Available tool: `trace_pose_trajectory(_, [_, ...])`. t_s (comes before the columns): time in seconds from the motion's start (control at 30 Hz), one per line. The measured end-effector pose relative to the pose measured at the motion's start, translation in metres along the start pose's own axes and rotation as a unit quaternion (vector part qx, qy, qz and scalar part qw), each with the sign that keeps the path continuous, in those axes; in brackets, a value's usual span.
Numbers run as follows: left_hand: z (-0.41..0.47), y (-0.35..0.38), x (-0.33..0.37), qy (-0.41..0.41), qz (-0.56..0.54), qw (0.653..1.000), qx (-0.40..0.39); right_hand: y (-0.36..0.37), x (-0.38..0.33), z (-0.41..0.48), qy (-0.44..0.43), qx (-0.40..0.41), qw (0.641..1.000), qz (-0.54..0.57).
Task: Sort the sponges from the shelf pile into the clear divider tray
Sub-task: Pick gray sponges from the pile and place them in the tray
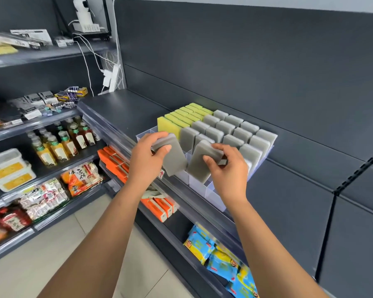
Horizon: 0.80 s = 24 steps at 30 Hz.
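Legible marks are few. A small white tag point(161, 174) on the shelf-edge rail point(114, 134), just below the grey sponge point(174, 157) gripped by the left hand point(146, 157), bears a red arrow. The orange packets point(82, 176) on the adjoining rack carry large dark East Asian characters (too blurred to transcribe). The red packets point(12, 222) lower down show pale panels with dark characters, likewise unreadable. White lettering on the black cards point(33, 38) on the top shelf cannot be made out. The bottle labels point(82, 141) show a dark brush motif; their wording does not resolve.
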<state>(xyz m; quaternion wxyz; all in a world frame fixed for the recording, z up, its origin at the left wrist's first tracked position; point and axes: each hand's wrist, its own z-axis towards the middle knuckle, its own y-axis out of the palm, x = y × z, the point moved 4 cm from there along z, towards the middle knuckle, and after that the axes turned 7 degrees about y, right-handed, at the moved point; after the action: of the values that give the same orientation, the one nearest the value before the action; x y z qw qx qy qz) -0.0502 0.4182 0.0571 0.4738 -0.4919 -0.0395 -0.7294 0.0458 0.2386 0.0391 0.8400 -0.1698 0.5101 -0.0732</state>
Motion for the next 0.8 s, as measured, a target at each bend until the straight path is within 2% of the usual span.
trace_pose_trajectory(0.13, [0.028, -0.004, -0.018, 0.018, -0.005, 1.0, 0.005, 0.024, -0.003, 0.011, 0.005, 0.02, 1.0, -0.008])
trace_pose_trajectory(0.27, [0.053, -0.005, -0.035, 0.036, 0.0, 0.999, -0.025, 0.046, -0.001, 0.019, 0.034, 0.038, 0.998, -0.024])
trace_pose_trajectory(0.53, [0.1, -0.002, -0.06, 0.116, -0.019, 0.984, -0.137, 0.083, 0.001, 0.02, 0.049, 0.085, 0.988, -0.122])
trace_pose_trajectory(0.8, [0.115, 0.011, -0.07, 0.159, -0.044, 0.958, -0.236, 0.105, 0.019, 0.013, 0.088, 0.067, 0.966, -0.235])
